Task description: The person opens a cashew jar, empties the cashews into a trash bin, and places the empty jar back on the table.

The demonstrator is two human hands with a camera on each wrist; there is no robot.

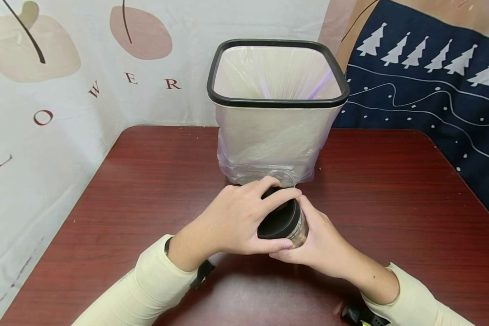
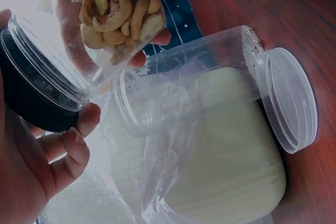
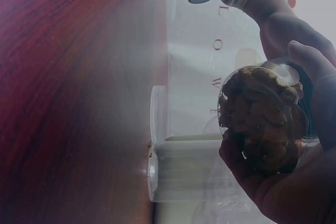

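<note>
Cashews (image 2: 113, 17) fill part of a transparent jar (image 3: 262, 121) with a black screw lid (image 1: 279, 222). My left hand (image 1: 242, 219) grips the black lid from above, fingers and thumb spread around its rim. Around the jar's body, my right hand (image 1: 323, 246) holds it from the right side. The jar is tilted, raised above the table in the right wrist view. Just beyond the hands stands a second transparent jar (image 2: 184, 82), uncapped, with small crumbs at its bottom. A transparent lid (image 2: 287, 100) lies on the table beside that jar.
A cream trash bin (image 1: 273, 131) with a black rim and a thin purple-tinted bag stands at the back of the dark red wooden table (image 1: 391, 194). Behind it hang a printed white curtain (image 1: 85, 54) and a navy cloth with white trees (image 1: 424, 90).
</note>
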